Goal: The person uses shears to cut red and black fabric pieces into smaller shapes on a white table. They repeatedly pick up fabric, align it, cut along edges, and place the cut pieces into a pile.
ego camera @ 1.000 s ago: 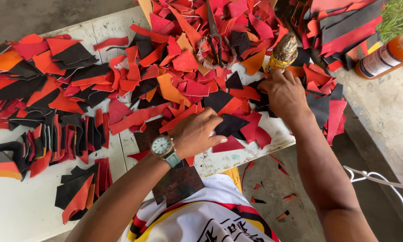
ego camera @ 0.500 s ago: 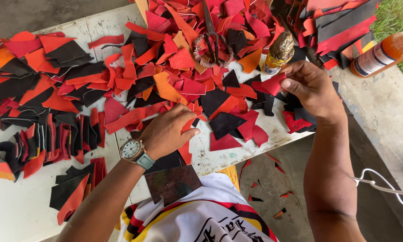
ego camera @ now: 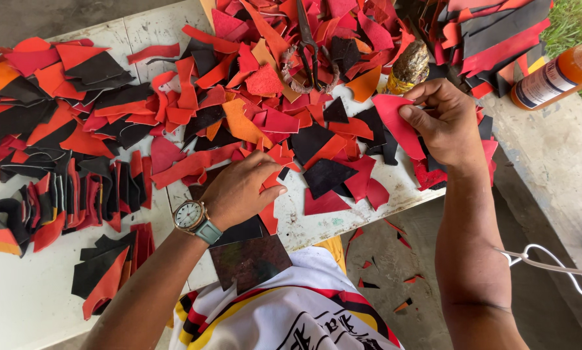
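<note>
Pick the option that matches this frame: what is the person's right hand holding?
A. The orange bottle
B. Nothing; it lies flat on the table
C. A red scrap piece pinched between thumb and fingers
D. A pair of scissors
C. The right hand pinches a red scrap piece between thumb and fingers, while the scissors lie untouched on the pile and the orange bottle stands apart at the table's edge.

A white table [ego camera: 32, 298] is covered across most of its surface by loose red, orange and black cut pieces [ego camera: 174, 110]. A pair of dark scissors [ego camera: 309, 48] is laid on the heap near the far edge. A dark brown rectangular sheet [ego camera: 249, 259] overhangs the near edge.
</note>
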{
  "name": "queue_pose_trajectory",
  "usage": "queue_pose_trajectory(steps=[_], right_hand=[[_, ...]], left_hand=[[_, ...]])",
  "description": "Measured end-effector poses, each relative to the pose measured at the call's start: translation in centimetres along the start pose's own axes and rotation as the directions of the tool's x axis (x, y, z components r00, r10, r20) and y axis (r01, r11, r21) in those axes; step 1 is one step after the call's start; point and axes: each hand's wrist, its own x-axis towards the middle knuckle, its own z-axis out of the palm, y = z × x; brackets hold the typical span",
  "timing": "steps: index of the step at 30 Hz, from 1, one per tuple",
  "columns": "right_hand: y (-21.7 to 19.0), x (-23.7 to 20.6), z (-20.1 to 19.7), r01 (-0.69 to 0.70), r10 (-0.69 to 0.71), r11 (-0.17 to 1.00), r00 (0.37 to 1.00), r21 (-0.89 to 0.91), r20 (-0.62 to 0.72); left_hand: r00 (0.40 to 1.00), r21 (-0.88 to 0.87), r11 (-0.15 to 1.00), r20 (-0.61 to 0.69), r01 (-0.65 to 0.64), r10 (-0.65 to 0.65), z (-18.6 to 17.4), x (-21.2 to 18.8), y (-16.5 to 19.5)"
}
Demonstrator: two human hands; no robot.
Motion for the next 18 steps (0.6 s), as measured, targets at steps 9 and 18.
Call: queue_pose_trajectory(steps=[9,18], right_hand=[[-3.3,-0.8,3.5,-0.013,0.001,0.993,0.995,0.119,0.096],[-5.3,-2.7,14.4,-0.124,0.051,0.937,0.973,0.325,0.224]], left_hand=[[0.965,-0.184,0.97,-0.238,-0.16,0.114,-0.9,-0.5,0.8],[0.982,-0.694,0.718,-0.17,-0.058,-0.085,-4.0,0.2,-1.8]])
